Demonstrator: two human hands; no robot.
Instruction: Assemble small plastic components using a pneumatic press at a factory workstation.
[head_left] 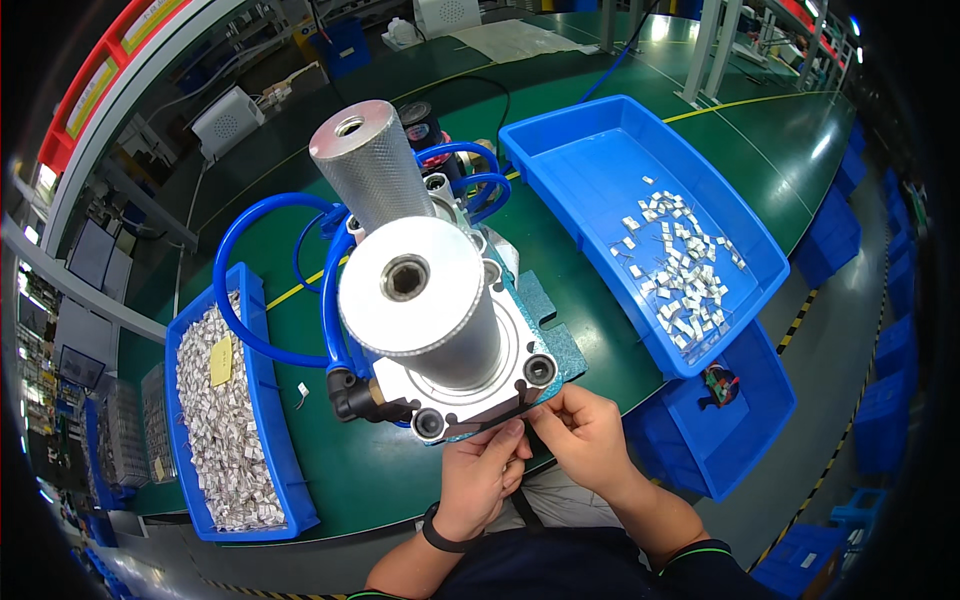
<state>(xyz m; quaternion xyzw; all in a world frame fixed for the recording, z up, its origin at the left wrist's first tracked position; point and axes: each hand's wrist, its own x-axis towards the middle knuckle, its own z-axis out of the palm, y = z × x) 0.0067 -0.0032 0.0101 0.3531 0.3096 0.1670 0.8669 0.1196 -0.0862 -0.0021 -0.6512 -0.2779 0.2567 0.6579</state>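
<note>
Together; left hand (480,482), right hand (588,440) at machine (455,345)

The left hand (478,485) and right hand (585,440) work close together at a metal machine's (450,345) front edge. A blue left tray (303,505), densely filled with small white parts (225,430), and a sparser right tray (565,165) flank it.

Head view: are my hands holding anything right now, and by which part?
That cannot be told: the left hand and right hand are curled by the near edge of the pneumatic press, where anything held is hidden or too small.
</note>
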